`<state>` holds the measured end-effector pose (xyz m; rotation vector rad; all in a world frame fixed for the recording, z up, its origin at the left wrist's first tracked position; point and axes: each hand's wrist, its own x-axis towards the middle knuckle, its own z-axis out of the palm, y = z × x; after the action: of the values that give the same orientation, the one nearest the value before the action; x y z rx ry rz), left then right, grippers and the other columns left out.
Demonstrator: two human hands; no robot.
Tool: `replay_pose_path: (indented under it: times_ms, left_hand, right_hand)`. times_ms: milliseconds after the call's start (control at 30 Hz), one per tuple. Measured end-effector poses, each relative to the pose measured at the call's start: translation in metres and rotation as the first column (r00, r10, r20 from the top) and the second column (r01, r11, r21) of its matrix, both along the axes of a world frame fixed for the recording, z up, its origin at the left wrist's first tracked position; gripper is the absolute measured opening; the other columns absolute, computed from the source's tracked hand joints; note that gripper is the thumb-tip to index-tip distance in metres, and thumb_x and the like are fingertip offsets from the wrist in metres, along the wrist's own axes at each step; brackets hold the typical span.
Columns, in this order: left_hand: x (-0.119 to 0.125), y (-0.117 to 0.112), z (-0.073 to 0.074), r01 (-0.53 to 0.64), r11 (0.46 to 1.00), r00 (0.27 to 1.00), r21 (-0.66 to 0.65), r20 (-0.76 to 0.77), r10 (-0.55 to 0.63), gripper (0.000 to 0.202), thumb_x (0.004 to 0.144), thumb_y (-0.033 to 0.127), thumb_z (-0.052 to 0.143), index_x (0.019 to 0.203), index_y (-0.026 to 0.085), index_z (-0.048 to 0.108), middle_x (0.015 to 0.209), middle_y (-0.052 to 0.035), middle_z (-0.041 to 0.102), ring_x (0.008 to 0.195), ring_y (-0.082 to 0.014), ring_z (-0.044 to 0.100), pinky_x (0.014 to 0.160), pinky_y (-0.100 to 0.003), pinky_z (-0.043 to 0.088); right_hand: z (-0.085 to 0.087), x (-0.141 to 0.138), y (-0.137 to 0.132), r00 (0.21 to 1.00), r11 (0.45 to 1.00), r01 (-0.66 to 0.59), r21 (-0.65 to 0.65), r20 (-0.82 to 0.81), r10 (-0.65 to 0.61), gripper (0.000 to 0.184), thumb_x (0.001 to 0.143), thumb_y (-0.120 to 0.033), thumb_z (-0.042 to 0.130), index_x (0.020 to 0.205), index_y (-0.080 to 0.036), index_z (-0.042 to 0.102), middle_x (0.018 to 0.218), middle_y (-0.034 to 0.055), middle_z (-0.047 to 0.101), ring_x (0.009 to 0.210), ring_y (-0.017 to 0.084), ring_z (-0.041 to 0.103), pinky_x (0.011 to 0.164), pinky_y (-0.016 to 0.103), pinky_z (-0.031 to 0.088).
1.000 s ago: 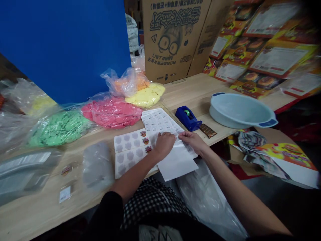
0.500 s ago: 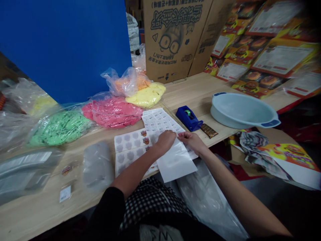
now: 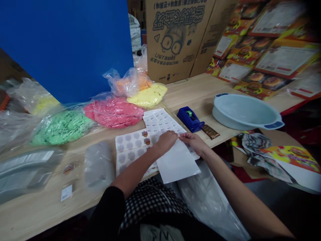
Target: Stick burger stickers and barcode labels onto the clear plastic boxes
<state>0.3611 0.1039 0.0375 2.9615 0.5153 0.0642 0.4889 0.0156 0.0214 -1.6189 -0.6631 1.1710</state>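
Note:
A plain white sheet lies tilted at the table's front edge, its lower corner hanging over my lap. My left hand is closed at the sheet's upper part, its fingertips hidden beneath the knuckles. Close beside it, my right hand pinches the sheet's upper right edge. Under and behind them is a sheet of printed labels. To the left, partly covered by my left forearm, lies a sticker sheet with grey blank spots and a few colourful stickers.
Behind are bags of pink, green and yellow material. A blue tape dispenser, a brown packet and a pale blue basin stand right. Clear plastic trays lie left. A cardboard box stands behind.
The whole view has shifted slightly. Both hands stay at the upper part of the white sheet, whose lower end has swung a little to the right.

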Motion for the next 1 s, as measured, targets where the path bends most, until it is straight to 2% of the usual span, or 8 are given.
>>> replay_pose_path:
  times_ms: [333,600,700,800,900,1000]
  left_hand:
    - [0.001,0.006,-0.007,-0.001,1.000,0.998,-0.026,0.069,0.002,0.020,0.090,0.016,0.041,0.096,0.013,0.061,0.096,-0.0075,0.067,0.092,-0.0183,0.063,0.082,-0.029,0.049]
    - [0.005,0.006,-0.006,-0.030,0.998,0.998,-0.049,0.062,0.033,0.018,0.087,0.010,0.044,0.088,0.010,0.062,0.092,-0.0109,0.068,0.087,-0.0201,0.065,0.078,-0.030,0.050]
    - [0.007,0.005,-0.006,-0.080,0.995,0.994,-0.066,0.073,0.085,0.019,0.086,0.010,0.044,0.085,0.010,0.062,0.089,-0.0104,0.068,0.083,-0.0191,0.065,0.076,-0.029,0.049]
    - [0.005,0.008,-0.004,-0.184,0.980,0.974,-0.081,0.119,0.193,0.021,0.088,0.012,0.042,0.083,0.011,0.062,0.086,-0.0091,0.068,0.081,-0.0178,0.064,0.075,-0.027,0.048]
    - [-0.004,0.014,-0.001,-0.288,0.954,0.935,-0.087,0.192,0.300,0.021,0.088,0.013,0.041,0.084,0.013,0.061,0.085,-0.0065,0.068,0.080,-0.0157,0.063,0.073,-0.025,0.047]
    - [-0.017,0.018,0.003,-0.363,0.929,0.890,-0.073,0.268,0.369,0.020,0.089,0.014,0.041,0.087,0.015,0.060,0.086,-0.0048,0.067,0.080,-0.0145,0.062,0.072,-0.024,0.047]
  right_hand:
    - [-0.005,0.008,0.001,0.984,1.000,0.029,0.010,-0.175,-0.026,0.039,0.050,-0.036,0.081,0.078,-0.017,0.061,0.064,-0.0013,0.064,0.052,0.010,0.055,0.050,0.023,0.044]
    - [-0.008,0.006,0.001,0.987,0.997,0.059,0.046,-0.151,-0.052,0.041,0.049,-0.034,0.081,0.080,-0.017,0.060,0.069,-0.0016,0.064,0.058,0.010,0.056,0.056,0.023,0.045]
    - [-0.013,0.007,0.002,0.996,0.997,0.053,0.062,-0.069,-0.049,0.041,0.049,-0.036,0.078,0.081,-0.017,0.060,0.069,-0.0015,0.062,0.058,0.011,0.054,0.057,0.024,0.043]
    - [-0.021,0.009,0.004,0.990,0.996,0.055,0.076,0.128,-0.065,0.039,0.052,-0.040,0.073,0.081,-0.017,0.059,0.065,-0.0021,0.058,0.056,0.011,0.050,0.054,0.025,0.040]
    - [-0.029,0.012,0.008,0.933,0.992,0.103,0.075,0.337,-0.123,0.036,0.056,-0.039,0.066,0.085,-0.018,0.057,0.063,-0.0028,0.054,0.056,0.013,0.048,0.055,0.027,0.039]
    - [-0.032,0.013,0.011,0.854,0.981,0.176,0.082,0.484,-0.194,0.032,0.059,-0.036,0.064,0.086,-0.019,0.056,0.070,0.0006,0.056,0.069,0.018,0.051,0.065,0.033,0.041]
